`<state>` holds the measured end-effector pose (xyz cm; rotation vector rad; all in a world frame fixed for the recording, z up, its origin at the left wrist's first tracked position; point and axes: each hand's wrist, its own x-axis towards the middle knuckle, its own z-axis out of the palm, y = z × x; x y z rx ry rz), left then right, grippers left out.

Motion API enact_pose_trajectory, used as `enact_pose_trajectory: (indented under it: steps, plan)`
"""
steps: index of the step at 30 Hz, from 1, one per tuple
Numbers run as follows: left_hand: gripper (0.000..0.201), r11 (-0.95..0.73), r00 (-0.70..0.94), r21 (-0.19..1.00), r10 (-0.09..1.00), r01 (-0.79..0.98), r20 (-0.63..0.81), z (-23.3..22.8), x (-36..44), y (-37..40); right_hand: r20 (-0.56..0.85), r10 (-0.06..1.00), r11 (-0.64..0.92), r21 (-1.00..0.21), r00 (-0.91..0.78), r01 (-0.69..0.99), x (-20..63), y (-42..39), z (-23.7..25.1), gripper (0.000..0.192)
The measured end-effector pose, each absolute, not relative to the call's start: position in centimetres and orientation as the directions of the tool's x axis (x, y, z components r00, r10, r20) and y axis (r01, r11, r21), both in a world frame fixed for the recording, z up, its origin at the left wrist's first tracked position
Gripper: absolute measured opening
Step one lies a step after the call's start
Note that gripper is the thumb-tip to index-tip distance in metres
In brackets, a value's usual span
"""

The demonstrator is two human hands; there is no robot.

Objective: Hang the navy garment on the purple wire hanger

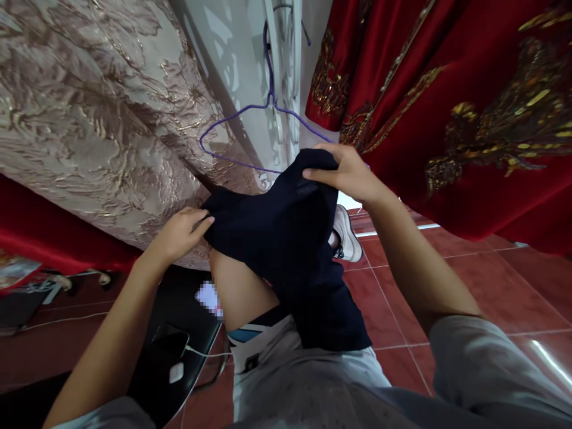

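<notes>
A dark navy garment [286,232] is stretched between my two hands and drapes down over my lap. Its left upper corner is pinched by my left hand [181,232], thumb against fingers. At the upper right, my right hand [346,173] grips the other corner, with the thumb on the front and the fingers behind. The exact kind of garment is hard to make out. Just beyond it hangs a purple wire hanger [241,109], hooked up high. Part of its lower right side is hidden behind the cloth and my right hand.
Beige textured fabric [111,119] hangs at left, red embroidered cloth [469,119] at right. A white metal stand [286,65] rises behind the hanger. On a black seat [156,304] lie a phone [172,341] with a white cable and a small white case [176,372]. Red tiles [402,298] cover the floor.
</notes>
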<state>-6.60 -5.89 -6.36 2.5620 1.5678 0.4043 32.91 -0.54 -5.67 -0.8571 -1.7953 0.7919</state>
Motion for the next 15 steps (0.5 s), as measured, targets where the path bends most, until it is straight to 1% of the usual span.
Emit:
enact_pose_trajectory:
  steps: [2, 3, 5, 6, 7, 10, 13, 15]
  plan:
    - [0.033, -0.395, 0.339, 0.301, 0.914, 0.868, 0.223, -6.3, -6.7, -6.1, 0.467, 0.825, 0.555, -0.773, -0.318, 0.306, 32.1, -0.1, -6.4, 0.024]
    - [0.032, -0.365, 0.290, 0.337, 0.923, 0.868, 0.252, -6.3, -6.7, -6.2, 0.471, 0.829, 0.557, -0.749, -0.301, 0.359, 31.6, 0.2, -6.9, 0.023]
    - [0.028, -0.302, 0.192, 0.385, 0.935, 0.872, 0.298, -6.1, -6.7, -6.3, 0.498, 0.841, 0.536, -0.714, -0.211, 0.451, 30.9, 0.8, -8.2, 0.017]
    - [0.027, -0.273, 0.153, 0.394, 0.938, 0.878, 0.310, -6.2, -6.8, -6.2, 0.509, 0.845, 0.519, -0.706, -0.164, 0.482, 30.8, 1.1, -8.9, 0.013]
    - [0.027, -0.249, 0.124, 0.398, 0.942, 0.883, 0.313, -6.3, -6.9, -6.0, 0.514, 0.847, 0.506, -0.703, -0.134, 0.500, 30.9, 1.2, -9.5, 0.013]
    - [0.030, -0.196, 0.072, 0.431, 0.955, 0.881, 0.288, -7.5, -6.9, -5.5, 0.509, 0.852, 0.495, -0.707, -0.122, 0.505, 32.1, 0.6, -10.7, 0.030]
    - [0.031, -0.214, 0.101, 0.478, 0.963, 0.852, 0.250, -8.9, -5.9, -5.0, 0.546, 0.836, 0.494, -0.706, -0.055, 0.507, 34.0, -1.0, -10.7, 0.038]
    - [0.029, -0.258, 0.114, 0.491, 0.946, 0.832, 0.302, -9.3, -4.8, -4.6, 0.565, 0.825, 0.489, -0.713, -0.001, 0.502, 35.1, -2.1, -10.3, 0.041]
